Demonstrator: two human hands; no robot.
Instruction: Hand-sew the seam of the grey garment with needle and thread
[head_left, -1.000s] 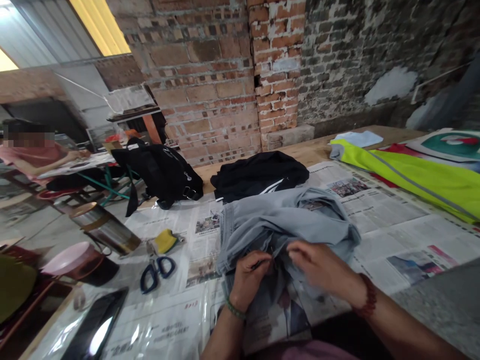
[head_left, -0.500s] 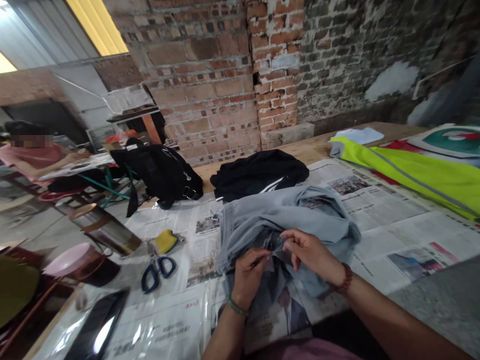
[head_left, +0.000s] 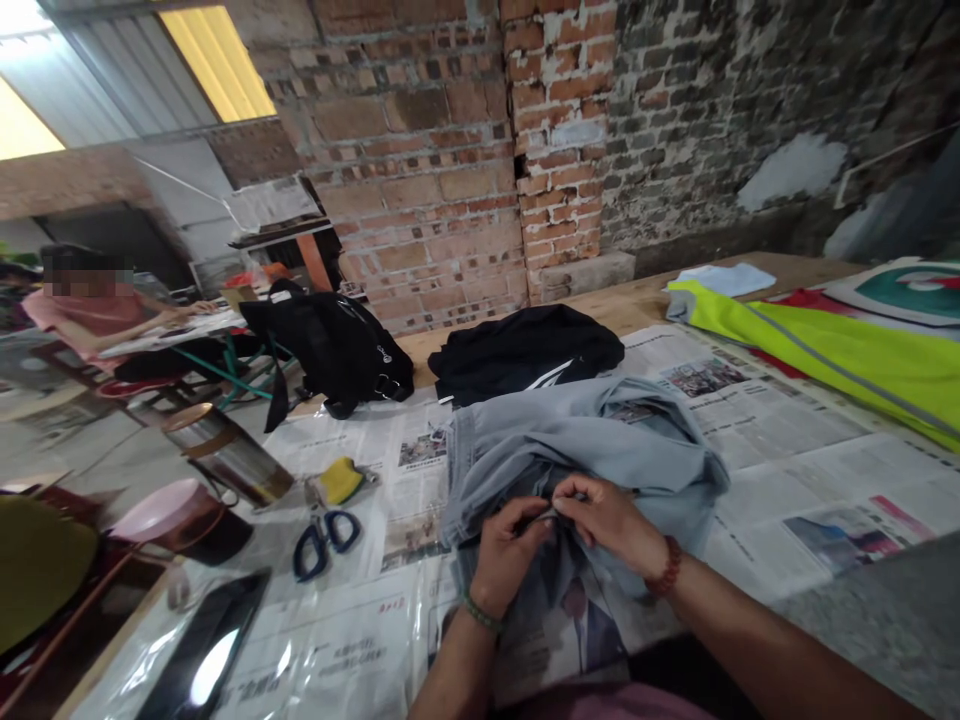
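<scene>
Both hands are drawing together compared with a second ago: the right hand (head_left: 611, 520), which was spread loosely over the cloth, is now closing its fingertips against those of the left hand (head_left: 510, 555) at one spot on the grey garment (head_left: 585, 440). Each hand is pinching a small fold of the fabric, thumb against forefinger, and something thin and dark is showing between the fingertips, though it is too small to identify.

The grey garment is lying crumpled at the centre of the newspaper-covered table (head_left: 787, 440), its bulk spreading toward twelve o'clock from the hands. Judging by this, the work is sitting in an early or middle stage: the garment is bunched rather than laid flat or folded, and the fingers are concentrating on a single point near its near edge. Nothing visible is marking any part of it as finished.

Blue-handled scissors (head_left: 324, 535) are lying untouched at nine o'clock from the hands, with a yellow object (head_left: 339, 480) just beyond them. A black garment (head_left: 525, 350) is resting at twelve o'clock, and a fluorescent yellow vest (head_left: 840, 355) is stretching away toward two o'clock.
</scene>
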